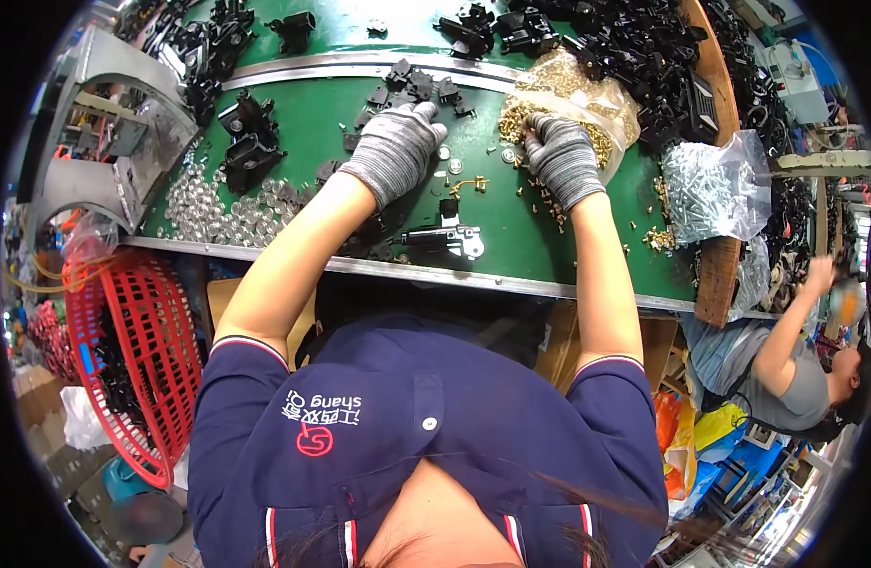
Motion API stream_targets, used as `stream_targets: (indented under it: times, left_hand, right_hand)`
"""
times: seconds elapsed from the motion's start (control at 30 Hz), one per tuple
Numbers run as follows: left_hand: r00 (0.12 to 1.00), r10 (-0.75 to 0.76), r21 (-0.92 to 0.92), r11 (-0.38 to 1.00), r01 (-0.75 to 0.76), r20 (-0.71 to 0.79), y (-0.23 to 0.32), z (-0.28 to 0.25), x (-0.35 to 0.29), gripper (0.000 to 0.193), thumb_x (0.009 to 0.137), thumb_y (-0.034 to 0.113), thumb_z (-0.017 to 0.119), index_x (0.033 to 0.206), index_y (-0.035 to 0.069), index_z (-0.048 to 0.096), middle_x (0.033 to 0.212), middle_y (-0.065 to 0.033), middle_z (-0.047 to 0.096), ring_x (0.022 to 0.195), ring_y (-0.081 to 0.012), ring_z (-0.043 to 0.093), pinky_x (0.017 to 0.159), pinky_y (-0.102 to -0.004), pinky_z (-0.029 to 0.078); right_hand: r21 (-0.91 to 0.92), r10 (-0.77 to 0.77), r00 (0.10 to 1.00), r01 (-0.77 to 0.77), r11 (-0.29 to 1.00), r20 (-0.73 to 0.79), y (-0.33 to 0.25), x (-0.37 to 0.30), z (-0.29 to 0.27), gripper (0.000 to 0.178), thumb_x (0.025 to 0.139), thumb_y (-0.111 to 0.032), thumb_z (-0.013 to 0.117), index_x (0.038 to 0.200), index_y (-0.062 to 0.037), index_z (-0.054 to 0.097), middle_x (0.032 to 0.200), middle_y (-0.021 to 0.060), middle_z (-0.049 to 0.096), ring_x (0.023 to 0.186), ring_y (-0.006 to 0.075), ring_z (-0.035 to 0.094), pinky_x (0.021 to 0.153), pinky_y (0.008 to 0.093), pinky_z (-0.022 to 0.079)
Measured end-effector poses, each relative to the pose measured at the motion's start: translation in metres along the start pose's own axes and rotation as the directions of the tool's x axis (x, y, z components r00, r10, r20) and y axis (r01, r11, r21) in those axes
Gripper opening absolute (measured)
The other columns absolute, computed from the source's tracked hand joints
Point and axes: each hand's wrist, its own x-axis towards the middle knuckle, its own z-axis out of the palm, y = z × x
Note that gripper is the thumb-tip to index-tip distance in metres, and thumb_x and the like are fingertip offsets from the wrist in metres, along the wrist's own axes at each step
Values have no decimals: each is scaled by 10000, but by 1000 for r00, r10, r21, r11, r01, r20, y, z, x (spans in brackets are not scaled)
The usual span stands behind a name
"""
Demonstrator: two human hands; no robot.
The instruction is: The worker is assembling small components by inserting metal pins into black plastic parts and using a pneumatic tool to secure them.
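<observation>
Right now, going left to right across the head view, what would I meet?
Red basket, left gloved hand, small brass-coloured piece, right gloved hand, clear bag of silver-coloured fasteners, another person's raised hand.

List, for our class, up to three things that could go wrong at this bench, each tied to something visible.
1. The right hand is at the bag of brass pieces; it might scatter more across the green tabletop.
2. The black-and-silver part lies near the front edge, so a bump could knock it off.
3. The left forearm could sweep the silvery discs beside it.
</observation>
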Motion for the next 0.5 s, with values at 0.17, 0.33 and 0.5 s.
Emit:
stream_targets:
  times: [0.17, 0.33, 0.5]
  left_hand:
    - [971, 86, -153, 981, -121, -222, -12, 12, -13, 203, 866, 147, 632, 1055, 77, 652, 1281, -120, 618, 1033, -329, 655, 848, -417, 550]
    - [961, 90, -222, 963, -150, -262, -14, 15, -16, 191, 875, 122, 617, 1057, 74, 647, 1279, -128, 616, 977, -354, 666, 824, -407, 557]
    - [971, 32, -255, 962, -94, -237, -16, 22, -10, 199, 854, 82, 644, 1053, 66, 641, 1253, -132, 625, 968, -354, 668, 817, -399, 559]
  right_hand:
    - [-61, -49, 998, 51, 997, 31, 8, -2, -2, 175, 881, -199, 635, 989, -86, 713, 953, 181, 695, 907, 375, 654, 831, 454, 522]
    - [-85, -27, 992, 38, 996, 126, -4, 6, -12, 194, 881, -197, 627, 1012, -80, 709, 977, 183, 697, 912, 372, 661, 840, 460, 523]
    - [-199, 3, 988, 27, 980, 151, -11, 2, -15, 185, 875, -204, 623, 979, -73, 701, 926, 186, 697, 854, 374, 668, 812, 460, 536]
